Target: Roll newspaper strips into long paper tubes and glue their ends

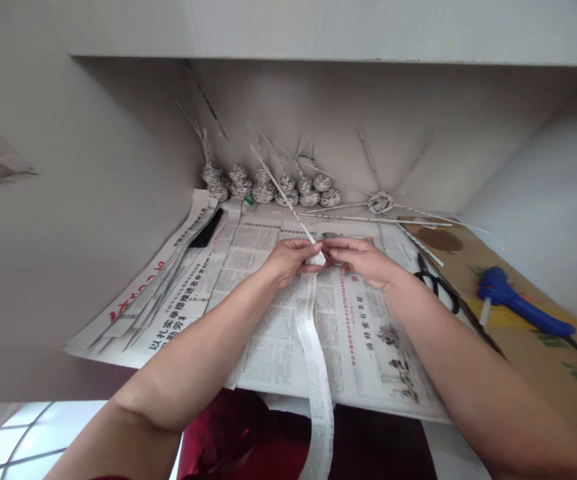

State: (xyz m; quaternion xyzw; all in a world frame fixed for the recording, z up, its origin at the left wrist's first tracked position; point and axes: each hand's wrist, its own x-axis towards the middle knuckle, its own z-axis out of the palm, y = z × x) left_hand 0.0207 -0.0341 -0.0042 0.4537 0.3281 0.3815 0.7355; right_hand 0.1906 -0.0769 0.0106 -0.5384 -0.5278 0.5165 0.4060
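A newspaper strip (313, 353) hangs from my hands over the table's front edge, its upper end rolled into a thin paper tube (288, 203) that slants up and left. My left hand (291, 260) is closed, pinching the folded paper at the tube's lower end between thumb and fingers. Close beside it, on the right, is my right hand (358, 259), fingers stretched toward the fold and thumb apart from them. Its fingertips are at the paper's edge; whether they press on it is hard to see. Newspaper sheets (263, 333) lie under both hands.
Several woven paper gourds (263, 187) line the back wall. A woven paper piece (380, 203) with spread spokes stands right of them. Cut strips (168, 260) and a black phone (207, 230) lie left; scissors (436, 283) and a blue glue gun (523, 303) on cardboard, right. A shelf (318, 30) overhangs.
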